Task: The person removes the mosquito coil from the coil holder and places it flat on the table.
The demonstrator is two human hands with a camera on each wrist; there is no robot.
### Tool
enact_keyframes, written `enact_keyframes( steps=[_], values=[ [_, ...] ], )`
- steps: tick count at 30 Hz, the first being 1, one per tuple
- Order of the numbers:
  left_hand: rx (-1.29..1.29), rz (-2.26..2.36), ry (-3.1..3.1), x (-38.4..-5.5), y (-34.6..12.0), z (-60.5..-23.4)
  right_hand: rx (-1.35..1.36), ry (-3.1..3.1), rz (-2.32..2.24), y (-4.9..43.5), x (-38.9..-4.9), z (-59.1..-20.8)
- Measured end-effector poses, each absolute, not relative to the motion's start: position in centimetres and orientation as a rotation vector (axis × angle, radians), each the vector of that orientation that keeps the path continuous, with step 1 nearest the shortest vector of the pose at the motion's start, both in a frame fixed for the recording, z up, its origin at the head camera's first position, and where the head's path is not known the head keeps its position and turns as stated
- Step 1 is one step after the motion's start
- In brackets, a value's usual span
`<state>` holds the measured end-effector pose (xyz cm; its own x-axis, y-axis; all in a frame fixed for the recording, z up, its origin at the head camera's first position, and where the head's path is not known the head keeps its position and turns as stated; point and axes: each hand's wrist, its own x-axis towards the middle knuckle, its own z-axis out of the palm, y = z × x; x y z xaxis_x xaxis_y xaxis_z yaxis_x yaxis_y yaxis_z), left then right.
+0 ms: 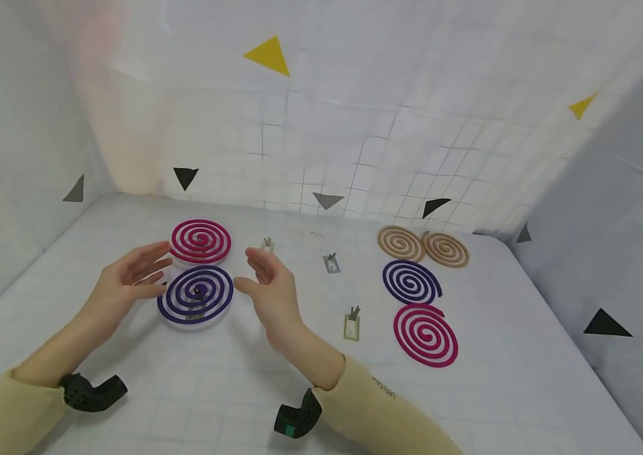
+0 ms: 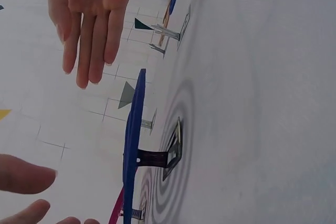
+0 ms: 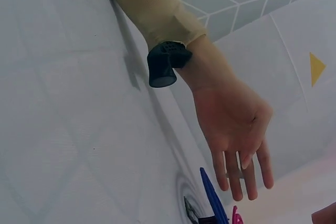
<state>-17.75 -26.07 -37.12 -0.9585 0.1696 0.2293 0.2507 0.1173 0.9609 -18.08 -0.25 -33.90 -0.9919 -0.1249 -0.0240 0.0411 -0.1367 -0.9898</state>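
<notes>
A dark blue mosquito coil [image 1: 196, 294] sits raised and level on a small metal stand [image 2: 173, 153]. My left hand [image 1: 128, 281] hovers at its left side with the fingers loosely extended. On the coil's right side is my right hand [image 1: 273, 297], fingers relaxed and slightly bent. Neither hand grips anything, and the left wrist view shows gaps between the hands and the coil. Just behind it, a magenta coil [image 1: 201, 241] also rests raised on a stand [image 2: 135, 213].
To the right lie two tan coils [image 1: 400, 244], another blue coil [image 1: 411, 282] and another magenta coil [image 1: 426, 336]. Bare metal stands [image 1: 352, 326] stand on the white table between the two groups. White sheeting with coloured triangles [image 1: 269, 55] encloses the back and sides.
</notes>
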Motion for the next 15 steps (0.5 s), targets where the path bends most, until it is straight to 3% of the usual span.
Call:
enact_keyframes(
  steps=[15],
  values=[
    [-0.377, -1.853, -2.663, -18.1, -27.6, -37.8, -0.161, 1.983, -2.212, -1.4, -17.8, -36.5]
  ],
)
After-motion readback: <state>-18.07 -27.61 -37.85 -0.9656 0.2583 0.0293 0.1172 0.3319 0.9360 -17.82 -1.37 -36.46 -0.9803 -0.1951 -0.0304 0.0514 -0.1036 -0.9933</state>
